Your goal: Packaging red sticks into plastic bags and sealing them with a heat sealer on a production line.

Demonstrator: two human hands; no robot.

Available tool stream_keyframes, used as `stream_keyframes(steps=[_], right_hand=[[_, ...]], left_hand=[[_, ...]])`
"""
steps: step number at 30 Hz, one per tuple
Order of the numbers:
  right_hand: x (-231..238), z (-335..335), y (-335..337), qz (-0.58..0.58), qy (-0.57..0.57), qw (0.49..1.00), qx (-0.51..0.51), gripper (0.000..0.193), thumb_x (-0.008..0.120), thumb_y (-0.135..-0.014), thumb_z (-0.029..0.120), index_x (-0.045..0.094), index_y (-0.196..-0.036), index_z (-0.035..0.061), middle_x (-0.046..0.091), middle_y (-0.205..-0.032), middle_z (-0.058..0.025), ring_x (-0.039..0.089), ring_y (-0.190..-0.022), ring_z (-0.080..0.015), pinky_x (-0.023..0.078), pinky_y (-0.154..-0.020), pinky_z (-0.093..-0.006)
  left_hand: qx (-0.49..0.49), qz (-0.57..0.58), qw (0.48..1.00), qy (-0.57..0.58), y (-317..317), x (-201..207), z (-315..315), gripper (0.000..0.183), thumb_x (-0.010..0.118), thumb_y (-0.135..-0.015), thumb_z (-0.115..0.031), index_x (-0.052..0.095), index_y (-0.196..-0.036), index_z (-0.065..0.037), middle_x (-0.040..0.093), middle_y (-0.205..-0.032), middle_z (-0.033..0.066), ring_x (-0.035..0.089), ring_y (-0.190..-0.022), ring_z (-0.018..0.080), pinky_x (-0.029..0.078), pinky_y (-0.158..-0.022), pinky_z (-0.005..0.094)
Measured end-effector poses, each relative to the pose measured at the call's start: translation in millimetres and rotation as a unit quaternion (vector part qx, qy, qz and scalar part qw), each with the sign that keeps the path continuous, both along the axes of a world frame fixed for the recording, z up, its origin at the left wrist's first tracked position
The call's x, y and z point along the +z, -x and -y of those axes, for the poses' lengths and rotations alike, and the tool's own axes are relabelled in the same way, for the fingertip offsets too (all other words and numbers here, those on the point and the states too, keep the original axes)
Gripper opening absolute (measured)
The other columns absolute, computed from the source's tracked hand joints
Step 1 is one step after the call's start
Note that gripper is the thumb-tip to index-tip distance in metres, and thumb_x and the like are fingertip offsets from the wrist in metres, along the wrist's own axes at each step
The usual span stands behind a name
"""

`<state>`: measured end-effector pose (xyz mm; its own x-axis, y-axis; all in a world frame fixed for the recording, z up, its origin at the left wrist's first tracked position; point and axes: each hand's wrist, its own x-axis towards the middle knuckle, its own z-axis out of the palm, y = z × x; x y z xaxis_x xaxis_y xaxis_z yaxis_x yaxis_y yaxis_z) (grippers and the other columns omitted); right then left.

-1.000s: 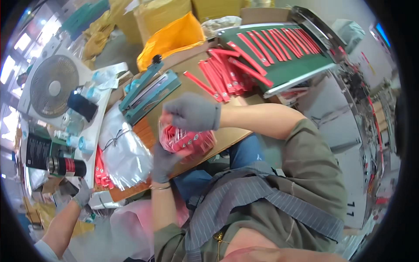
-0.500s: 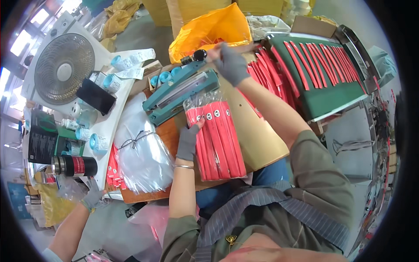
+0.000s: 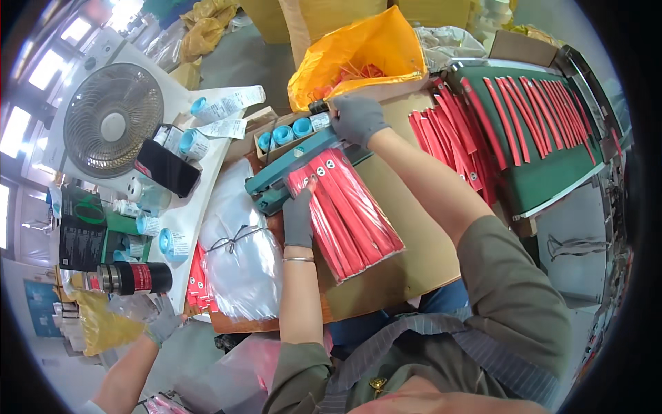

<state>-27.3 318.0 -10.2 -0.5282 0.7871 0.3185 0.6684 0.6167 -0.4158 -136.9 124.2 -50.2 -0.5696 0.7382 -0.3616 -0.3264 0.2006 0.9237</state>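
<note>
A clear plastic bag of flat red strips (image 3: 345, 224) lies aslant over the cardboard in front of me. My left hand (image 3: 298, 219), in a grey fingerless glove, grips its left edge with the thumb on top. The bag's upper end runs in under the arm of a teal hand-lever bag sealer (image 3: 284, 170), which is lowered. My right hand (image 3: 358, 119), gloved likewise, is closed round the end of that arm; the palm hides most of the grip there. Several loose red strips (image 3: 441, 134) are heaped right of the sealer.
On the left lie a stack of clear bags (image 3: 241, 269), a white table (image 3: 210, 176) with a fan (image 3: 114, 124), and a black flask (image 3: 138, 277). Another person's gloved hand (image 3: 164, 323) is beside it. Behind are an orange bag (image 3: 331, 58) and, right, a green conveyor belt (image 3: 538, 169) carrying strips.
My right hand has pushed the sealer's arm down from its raised position. The bag has turned, its upper end now under the arm. The whole view has shifted slightly.
</note>
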Motion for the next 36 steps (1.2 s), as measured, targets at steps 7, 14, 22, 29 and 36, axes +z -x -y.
stream_keyframes(steps=[7,14,22,29,36], right_hand=[[0.8,3.0,-10.9,-0.042,0.008,0.999,-0.021,0.018,0.056,-0.077,0.024,0.063,-0.08,0.0073,0.065,-0.082,-0.0143,0.063,-0.077,-0.0324,0.05,-0.07,-0.0427],[10.2,23.6,-28.3,-0.077,0.054,0.996,-0.006,0.04,0.058,-0.079,0.042,0.066,-0.089,0.0036,0.062,-0.105,-0.0214,0.059,-0.101,-0.0345,0.046,-0.085,-0.0426],[-93.0,-10.9,-278.6,0.031,0.076,0.923,-0.376,0.115,0.072,-0.065,0.055,0.014,-0.141,-0.0082,0.039,-0.134,-0.0327,0.047,-0.12,-0.0394,0.038,-0.101,-0.0405],[-56.1,1.4,-239.5,-0.145,0.282,0.933,-0.172,0.085,0.071,-0.069,0.045,0.041,-0.133,-0.0023,0.052,-0.127,-0.0232,0.05,-0.12,-0.0333,0.04,-0.1,-0.0365],[88.5,94.6,-323.2,-0.397,0.226,0.889,-0.025,0.06,0.063,-0.086,0.029,0.04,-0.134,0.0023,0.057,-0.114,-0.0156,0.056,-0.105,-0.0185,0.047,-0.086,-0.0305]], left_hand=[[-0.046,0.08,0.994,-0.052,-7.6,-50.4,35.2,0.046,0.067,-0.083,-0.027,0.057,-0.117,0.002,0.06,-0.109,0.0053,0.055,-0.1,0.0151,0.043,-0.089,0.0304],[-0.076,0.093,0.991,-0.058,25.8,-55.5,47.2,0.046,0.069,-0.081,-0.021,0.054,-0.12,0.0,0.059,-0.116,0.007,0.056,-0.106,0.0204,0.043,-0.095,0.0362],[-0.168,-0.458,0.872,-0.04,-105.6,2.2,4.6,0.054,0.064,-0.086,-0.03,0.046,-0.123,0.004,0.052,-0.121,0.0172,0.049,-0.115,0.0272,0.037,-0.099,0.035],[-0.133,-0.551,0.824,0.022,-182.1,-68.6,-92.7,0.086,0.059,-0.081,-0.055,0.034,-0.134,0.008,0.041,-0.134,0.0286,0.035,-0.128,0.0392,0.026,-0.107,0.0433],[-0.124,-0.535,0.835,-0.035,-156.7,-91.6,-59.1,0.072,0.057,-0.086,-0.045,0.037,-0.133,0.006,0.042,-0.134,0.0273,0.04,-0.126,0.0377,0.032,-0.105,0.0423]])
